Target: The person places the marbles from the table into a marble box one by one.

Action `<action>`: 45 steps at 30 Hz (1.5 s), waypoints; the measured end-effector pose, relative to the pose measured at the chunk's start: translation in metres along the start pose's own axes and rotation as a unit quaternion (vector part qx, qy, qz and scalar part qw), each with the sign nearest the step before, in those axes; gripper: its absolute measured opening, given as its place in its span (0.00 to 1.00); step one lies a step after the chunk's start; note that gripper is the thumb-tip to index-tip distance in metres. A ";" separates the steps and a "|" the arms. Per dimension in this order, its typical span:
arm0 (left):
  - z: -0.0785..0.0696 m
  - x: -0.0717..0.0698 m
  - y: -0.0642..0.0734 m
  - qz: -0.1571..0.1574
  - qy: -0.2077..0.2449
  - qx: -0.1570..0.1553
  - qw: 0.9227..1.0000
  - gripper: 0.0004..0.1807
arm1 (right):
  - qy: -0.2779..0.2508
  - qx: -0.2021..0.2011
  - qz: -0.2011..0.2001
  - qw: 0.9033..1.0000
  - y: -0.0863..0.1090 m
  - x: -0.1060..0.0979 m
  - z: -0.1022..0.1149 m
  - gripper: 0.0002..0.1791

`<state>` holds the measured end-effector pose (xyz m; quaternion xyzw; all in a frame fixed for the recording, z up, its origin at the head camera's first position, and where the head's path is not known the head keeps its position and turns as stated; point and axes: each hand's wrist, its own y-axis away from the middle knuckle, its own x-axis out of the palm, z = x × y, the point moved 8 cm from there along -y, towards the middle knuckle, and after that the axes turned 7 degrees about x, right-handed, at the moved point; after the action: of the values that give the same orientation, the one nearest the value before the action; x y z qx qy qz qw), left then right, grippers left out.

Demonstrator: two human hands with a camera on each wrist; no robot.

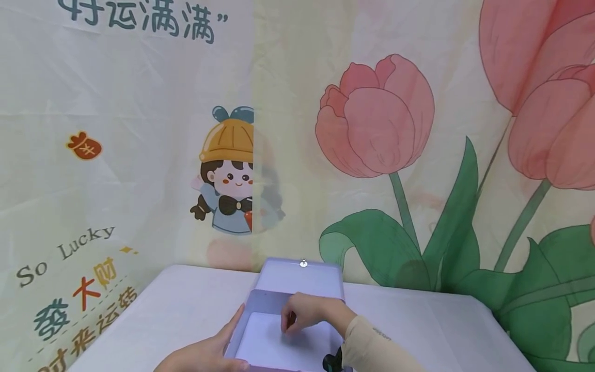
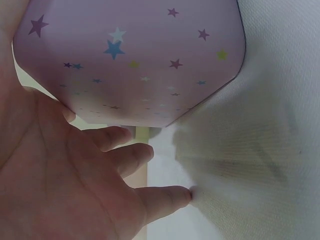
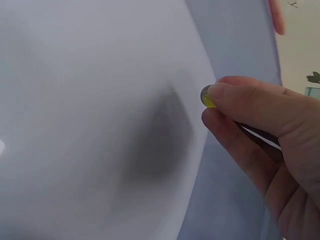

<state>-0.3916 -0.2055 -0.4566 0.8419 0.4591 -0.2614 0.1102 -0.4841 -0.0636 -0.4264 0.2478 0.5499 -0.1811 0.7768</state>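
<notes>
A lilac tin box lies on the table with its hinged lid raised at the back. Stars are printed on its outside, seen in the left wrist view. Along the box's left side rests my left hand, its fingers extended against the wall and the thumb at the near left corner. My right hand is over the pale inside of the box. Between its thumb and index finger it pinches a small clear glass marble with yellow-green in it. The other fingers curl below, partly hidden.
A white-covered table carries the box. Behind it hangs a cloth printed with tulips, a cartoon figure and lettering. A small metal clasp sits on the lid's edge. Beside the right wrist is a black device.
</notes>
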 end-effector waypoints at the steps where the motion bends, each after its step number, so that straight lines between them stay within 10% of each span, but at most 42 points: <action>1: 0.000 0.001 0.000 0.001 0.005 -0.001 1.000 0.61 | 0.010 0.002 0.003 1.000 0.000 0.002 0.001 0.02; 17: 0.005 0.002 0.000 0.008 0.029 -0.006 1.000 0.62 | 0.074 -0.001 0.030 0.997 -0.004 0.020 0.005 0.03; 26: 0.004 0.004 -0.001 0.005 0.020 -0.017 1.000 0.63 | 0.025 -0.022 -0.003 0.999 0.010 0.000 0.002 0.05; 35: 0.000 0.000 -0.002 -0.007 -0.029 -0.016 0.999 0.62 | -0.095 -0.041 -0.113 0.988 0.088 -0.055 -0.012 0.08; 45: -0.008 -0.004 0.001 -0.028 -0.099 0.015 0.995 0.61 | -0.163 0.038 -0.181 0.969 0.191 -0.025 -0.067 0.07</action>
<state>-0.3896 -0.2054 -0.4479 0.8004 0.4654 -0.3528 0.1353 -0.4380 0.1303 -0.3855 0.1407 0.4447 -0.3773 0.8001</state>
